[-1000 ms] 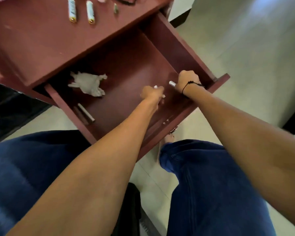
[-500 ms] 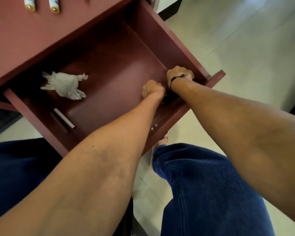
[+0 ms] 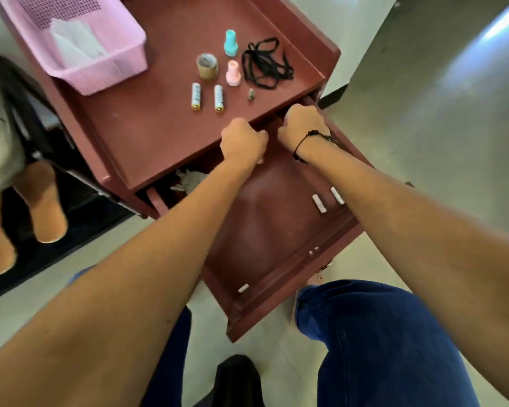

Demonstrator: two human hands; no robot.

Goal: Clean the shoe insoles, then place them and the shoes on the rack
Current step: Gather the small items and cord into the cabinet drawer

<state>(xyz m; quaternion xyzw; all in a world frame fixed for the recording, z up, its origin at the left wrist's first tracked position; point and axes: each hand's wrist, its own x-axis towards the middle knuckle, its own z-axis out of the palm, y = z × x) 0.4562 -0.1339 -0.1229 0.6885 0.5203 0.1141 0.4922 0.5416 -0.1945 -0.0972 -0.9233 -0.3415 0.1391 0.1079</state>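
No shoes or insoles show here; insoles are likely light and bendy, best held by an edge. Both hands, left (image 3: pixel 243 141) and right (image 3: pixel 301 124), are curled at the open drawer (image 3: pixel 265 230), but I cannot tell what they hold. Batteries (image 3: pixel 207 96) lie behind the drawer on the table (image 3: pixel 147 127).

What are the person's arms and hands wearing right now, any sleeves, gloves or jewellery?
Both forearms are bare, with no sleeves in view, and no gloves on the left hand or right hand. The right wrist carries a thin black cord bracelet with small knots.
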